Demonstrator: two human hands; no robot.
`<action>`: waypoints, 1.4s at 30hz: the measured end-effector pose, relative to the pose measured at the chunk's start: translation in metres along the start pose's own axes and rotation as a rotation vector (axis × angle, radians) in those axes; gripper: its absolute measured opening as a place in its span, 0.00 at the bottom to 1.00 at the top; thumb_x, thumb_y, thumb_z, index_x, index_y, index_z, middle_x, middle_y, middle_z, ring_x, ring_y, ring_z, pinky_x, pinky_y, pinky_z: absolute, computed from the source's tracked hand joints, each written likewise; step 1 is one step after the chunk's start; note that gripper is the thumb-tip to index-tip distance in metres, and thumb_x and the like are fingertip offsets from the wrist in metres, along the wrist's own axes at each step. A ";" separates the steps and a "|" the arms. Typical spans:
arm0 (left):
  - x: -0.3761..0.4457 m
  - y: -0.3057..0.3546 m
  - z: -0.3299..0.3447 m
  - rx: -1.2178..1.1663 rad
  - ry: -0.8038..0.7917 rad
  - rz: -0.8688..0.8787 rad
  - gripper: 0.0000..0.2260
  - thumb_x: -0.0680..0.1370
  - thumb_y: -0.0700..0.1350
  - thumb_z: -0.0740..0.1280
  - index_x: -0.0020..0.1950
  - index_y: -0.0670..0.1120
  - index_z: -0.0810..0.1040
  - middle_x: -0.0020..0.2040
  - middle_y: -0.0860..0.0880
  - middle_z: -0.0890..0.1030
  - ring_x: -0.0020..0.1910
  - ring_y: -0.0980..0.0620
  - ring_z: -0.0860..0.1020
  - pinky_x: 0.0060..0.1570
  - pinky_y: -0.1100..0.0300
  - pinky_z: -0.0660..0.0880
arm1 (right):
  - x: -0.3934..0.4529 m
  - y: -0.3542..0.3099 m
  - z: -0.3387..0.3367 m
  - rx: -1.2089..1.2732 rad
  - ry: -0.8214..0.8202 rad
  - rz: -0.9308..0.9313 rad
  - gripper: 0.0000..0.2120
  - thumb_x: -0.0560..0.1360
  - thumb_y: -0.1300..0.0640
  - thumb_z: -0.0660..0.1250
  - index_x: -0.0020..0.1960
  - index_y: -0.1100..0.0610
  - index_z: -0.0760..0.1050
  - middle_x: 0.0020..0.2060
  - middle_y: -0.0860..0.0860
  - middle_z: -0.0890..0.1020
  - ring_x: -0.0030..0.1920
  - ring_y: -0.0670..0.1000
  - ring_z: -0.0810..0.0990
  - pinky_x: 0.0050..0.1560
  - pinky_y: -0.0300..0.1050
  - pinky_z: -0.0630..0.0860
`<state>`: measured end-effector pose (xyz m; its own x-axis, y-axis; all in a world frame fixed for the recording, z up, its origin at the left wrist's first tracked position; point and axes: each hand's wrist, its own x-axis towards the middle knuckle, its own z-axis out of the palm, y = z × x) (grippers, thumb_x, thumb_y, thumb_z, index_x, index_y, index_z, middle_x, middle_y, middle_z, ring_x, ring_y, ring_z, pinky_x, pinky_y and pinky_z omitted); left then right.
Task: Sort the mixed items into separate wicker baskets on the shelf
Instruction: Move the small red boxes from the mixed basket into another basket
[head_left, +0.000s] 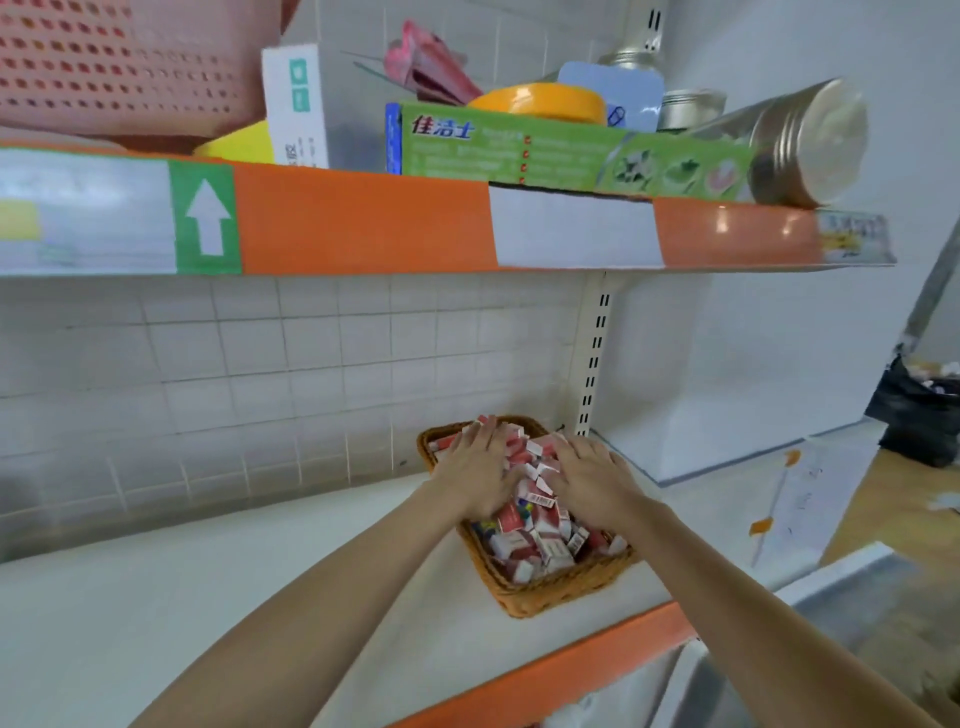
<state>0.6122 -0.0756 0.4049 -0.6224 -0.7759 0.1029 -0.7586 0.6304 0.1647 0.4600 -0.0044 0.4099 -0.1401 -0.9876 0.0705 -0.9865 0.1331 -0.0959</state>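
Our left hand (475, 470) and right hand (589, 480) press flat, fingers straight, on small red-white boxes (530, 525) heaped in the wicker basket (524, 597). Nothing gripped. At 12 o'clock, the upper shelf (363, 223) clutter looks unsorted, so much remains.

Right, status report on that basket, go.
Left hand and right hand flat on the small red-and-white boxes. Boxes heaped above the wicker basket rim, basket on the lower shelf. Nothing blocking.

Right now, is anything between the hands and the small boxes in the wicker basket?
Nothing visible. The left hand and right hand lie with fingers spread directly on the heap of small red-and-white boxes in the wicker basket on the lower shelf.
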 end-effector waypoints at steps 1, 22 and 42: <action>0.006 -0.001 -0.001 0.010 -0.007 -0.009 0.30 0.83 0.57 0.50 0.79 0.44 0.45 0.79 0.43 0.45 0.78 0.45 0.45 0.76 0.52 0.44 | 0.007 0.001 -0.001 0.006 0.003 -0.002 0.26 0.83 0.47 0.47 0.79 0.54 0.50 0.77 0.52 0.55 0.76 0.54 0.53 0.75 0.55 0.52; 0.034 0.006 -0.006 -0.118 0.168 -0.038 0.11 0.79 0.42 0.59 0.59 0.42 0.74 0.57 0.42 0.69 0.58 0.45 0.69 0.58 0.53 0.70 | 0.040 0.013 -0.010 0.107 0.109 -0.045 0.14 0.78 0.50 0.64 0.60 0.55 0.77 0.57 0.52 0.74 0.62 0.52 0.69 0.54 0.44 0.63; -0.124 -0.072 -0.021 -0.209 0.349 -0.231 0.16 0.75 0.42 0.68 0.62 0.44 0.75 0.55 0.44 0.74 0.54 0.46 0.75 0.53 0.60 0.70 | -0.020 -0.121 0.018 0.179 0.173 -0.401 0.17 0.76 0.47 0.65 0.63 0.53 0.74 0.61 0.52 0.74 0.67 0.54 0.65 0.62 0.49 0.63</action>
<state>0.7485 -0.0254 0.4009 -0.3127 -0.8797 0.3581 -0.7926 0.4495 0.4120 0.5835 -0.0025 0.4022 0.2219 -0.9277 0.3003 -0.9376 -0.2876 -0.1956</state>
